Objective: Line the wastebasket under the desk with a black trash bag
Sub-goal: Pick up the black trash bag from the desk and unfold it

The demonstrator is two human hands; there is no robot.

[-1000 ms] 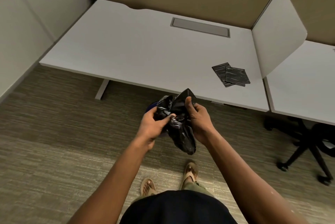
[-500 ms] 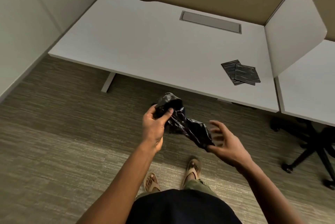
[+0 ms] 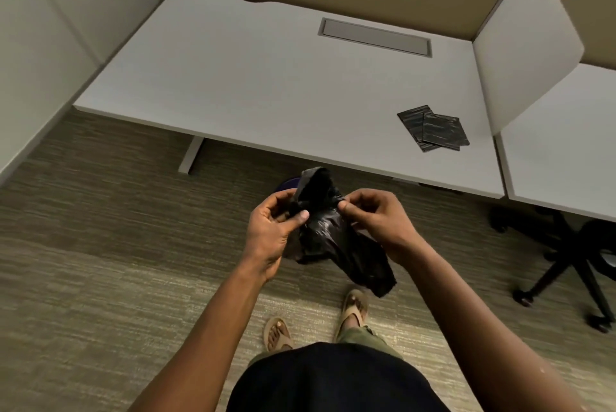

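Change: right hand (image 3: pixel 376 221) back on the trash bag (image 3: pixel 336 238); now pinching beside left hand (image 3: pixel 273 231)
Grip: both hands pinched on crumpled mouth
Technique: rub layers apart; find the opening before reaching under the desk (image 3: pixel 266 78)

In front of the tabletop (image 3: pixel 266 85), above the carpet, the left hand (image 3: pixel 273 231) and right hand (image 3: pixel 376 221) each pinch the upper edge of a crumpled black trash bag (image 3: pixel 336 238). Two folded black bags (image 3: pixel 433 128) lie on the tabletop's right side. An office chair base (image 3: pixel 563 261) stands beneath the tabletop's right end.
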